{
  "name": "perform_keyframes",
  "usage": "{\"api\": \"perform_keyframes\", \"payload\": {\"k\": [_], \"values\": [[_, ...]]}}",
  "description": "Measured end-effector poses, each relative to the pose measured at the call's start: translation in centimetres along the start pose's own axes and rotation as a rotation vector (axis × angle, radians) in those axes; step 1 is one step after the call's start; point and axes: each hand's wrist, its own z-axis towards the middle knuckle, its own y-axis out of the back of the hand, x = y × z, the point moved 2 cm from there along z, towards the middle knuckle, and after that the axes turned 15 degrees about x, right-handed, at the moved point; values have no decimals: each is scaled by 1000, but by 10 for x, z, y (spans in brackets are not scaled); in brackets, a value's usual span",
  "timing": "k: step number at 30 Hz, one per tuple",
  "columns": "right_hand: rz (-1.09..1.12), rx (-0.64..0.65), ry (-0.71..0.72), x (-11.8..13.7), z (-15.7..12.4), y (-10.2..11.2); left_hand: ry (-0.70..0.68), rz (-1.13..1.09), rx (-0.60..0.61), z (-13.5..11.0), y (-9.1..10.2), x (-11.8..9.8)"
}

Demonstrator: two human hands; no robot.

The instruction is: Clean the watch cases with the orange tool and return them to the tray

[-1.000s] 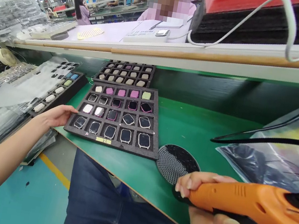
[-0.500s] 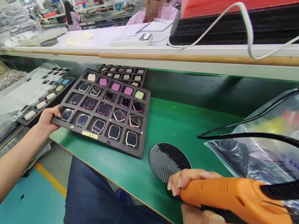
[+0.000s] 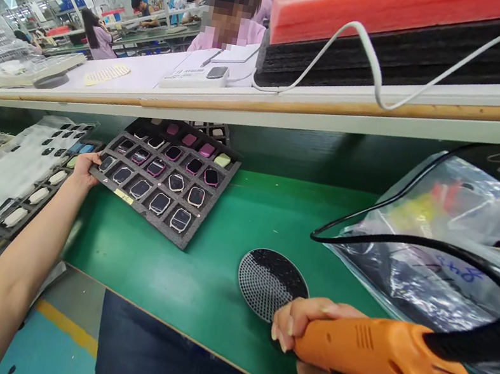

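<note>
My left hand (image 3: pixel 88 166) grips the near-left corner of a black foam tray (image 3: pixel 165 231). The tray is tilted, with its far end under the shelf. Its compartments hold several square watch cases with dark screens, such as the silver-edged watch (image 3: pixel 160 203), plus pink and pale green pieces in the back row. A yellow label sits on the front rim. My right hand (image 3: pixel 326 329) is wrapped round an orange corded hand tool (image 3: pixel 375 354), whose front end my fingers hide. Just beyond those fingers lies a round black disc (image 3: pixel 262 279) with a dotted surface.
A clear plastic bag (image 3: pixel 410 267) and a black cable (image 3: pixel 414 240) occupy the right of the green bench (image 3: pixel 195 280). Overhead runs a shelf (image 3: pixel 293 107) bearing red and black foam (image 3: pixel 404 27). More trays (image 3: pixel 42 195) stand at left. A co-worker (image 3: pixel 229 29) sits opposite.
The tray has shifted left and farther under the shelf, turning and tilting in my left hand. My right hand keeps its hold on the orange tool. The whole view has swung somewhat.
</note>
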Motion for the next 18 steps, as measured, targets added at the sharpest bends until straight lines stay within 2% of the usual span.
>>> {"api": "perform_keyframes", "payload": {"k": [4, 8, 13, 18], "values": [[-28, -12, -8, 2, 1, -1, 50, -58, 33, 21, 5, 1], [-65, -7, -5, 5, 1, -2, 67, -98, 55, 27, 7, 9], [-120, 47, -55, 4, -1, 4, 26, -126, 64, 31, 4, 23], [-125, 52, -82, 2, -6, 8, -40, -132, 54, 50, -7, 26]]}}
